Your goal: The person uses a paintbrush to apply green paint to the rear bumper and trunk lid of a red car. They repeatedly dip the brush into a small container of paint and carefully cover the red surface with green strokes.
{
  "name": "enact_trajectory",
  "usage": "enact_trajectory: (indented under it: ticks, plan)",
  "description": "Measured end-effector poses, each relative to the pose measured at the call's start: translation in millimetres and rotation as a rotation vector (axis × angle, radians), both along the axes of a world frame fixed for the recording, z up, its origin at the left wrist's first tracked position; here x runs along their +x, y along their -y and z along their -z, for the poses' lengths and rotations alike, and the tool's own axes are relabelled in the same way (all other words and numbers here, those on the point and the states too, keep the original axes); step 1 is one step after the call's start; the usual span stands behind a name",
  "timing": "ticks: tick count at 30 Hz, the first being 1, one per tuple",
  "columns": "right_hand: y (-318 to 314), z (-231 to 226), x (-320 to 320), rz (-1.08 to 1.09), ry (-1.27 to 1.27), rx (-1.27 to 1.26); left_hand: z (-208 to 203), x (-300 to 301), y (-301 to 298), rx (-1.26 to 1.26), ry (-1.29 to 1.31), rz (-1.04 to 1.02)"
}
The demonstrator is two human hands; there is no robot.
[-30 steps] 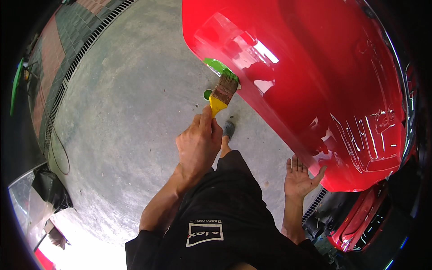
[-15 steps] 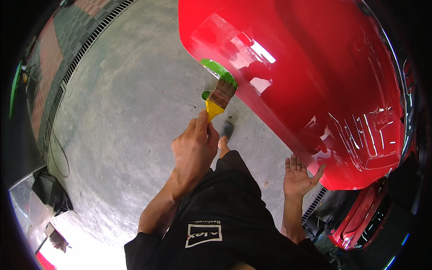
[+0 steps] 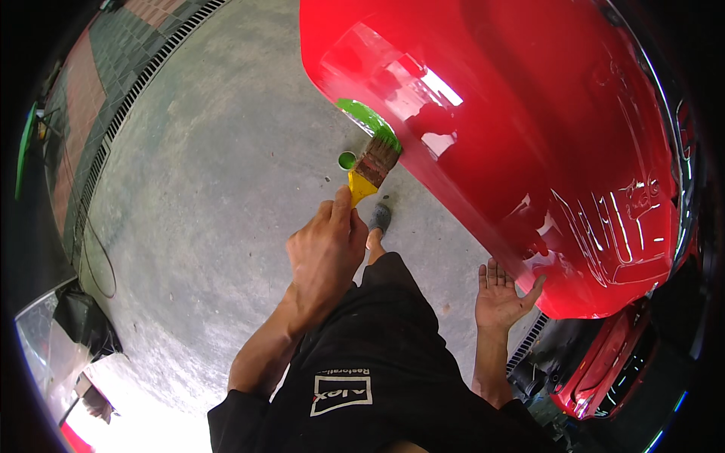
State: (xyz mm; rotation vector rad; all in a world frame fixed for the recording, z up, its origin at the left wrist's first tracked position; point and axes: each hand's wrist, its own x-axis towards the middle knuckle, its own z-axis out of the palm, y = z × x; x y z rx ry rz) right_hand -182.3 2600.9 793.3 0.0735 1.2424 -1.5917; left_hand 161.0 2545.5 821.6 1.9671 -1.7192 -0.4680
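Observation:
My left hand [image 3: 326, 240] is closed around the yellow handle of a wide paintbrush [image 3: 365, 175]. The tips of its brown bristles meet a patch of wet-looking green paint [image 3: 365, 117] on the edge of a glossy red car body panel [image 3: 498, 151]. Open, with its palm up and fingers spread, my right hand [image 3: 501, 297] is beside the panel's near lower edge and holds nothing. Whether it touches the panel I cannot tell. Beyond the brush, a small can of green paint [image 3: 347, 160] stands on the floor, partly beside the bristles.
Grey concrete floor [image 3: 196, 189] spreads out to the left, bounded by a slotted drain grate [image 3: 128, 102]. A thin cable [image 3: 106, 260] lies near a black bag-like item [image 3: 84, 323]. Another red car part [image 3: 604, 370] sits at the lower right. My foot [image 3: 381, 217] is below the brush.
The brush has shifted slightly to the right and toward me along the panel's edge, uncovering more of the paint can. My right hand has stayed where it was.

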Motion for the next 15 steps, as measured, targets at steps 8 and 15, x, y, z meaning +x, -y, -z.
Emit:
enact_trajectory:
  ticks: [8,15]
  plan:
    - [1.7,-2.1,2.7,0.016,-0.007,0.016,3.8,7.2,-0.9,-0.031,-0.008,-0.027]
    - [1.7,-3.4,3.5,0.018,-0.009,0.019,4.3,6.0,-3.0,-0.030,0.006,-0.036]
